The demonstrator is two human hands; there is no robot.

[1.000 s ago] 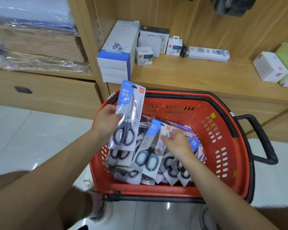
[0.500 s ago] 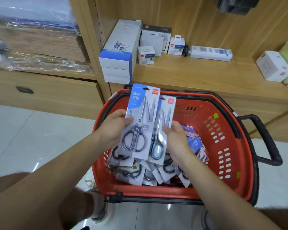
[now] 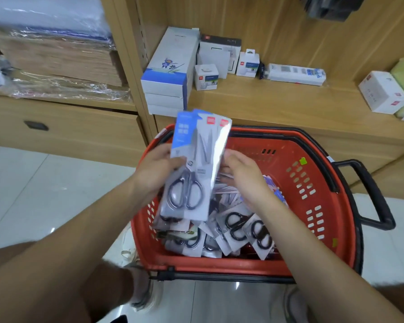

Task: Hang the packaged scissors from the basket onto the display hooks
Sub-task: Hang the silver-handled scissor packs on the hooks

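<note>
1. At frame centre, above the red basket (image 3: 294, 231), fingers of the left hand (image 3: 156, 173) grasp upright packaged scissors (image 3: 196, 159): blue-white cards, black handles.
2. The right hand (image 3: 241, 173) touches their right edge; its grip is unclear.

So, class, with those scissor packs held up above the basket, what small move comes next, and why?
Probably the right hand, at their edge, nudges the packs flush in the left hand's grip: their tops sit fanned, and aligned packs should hang more easily.
</note>
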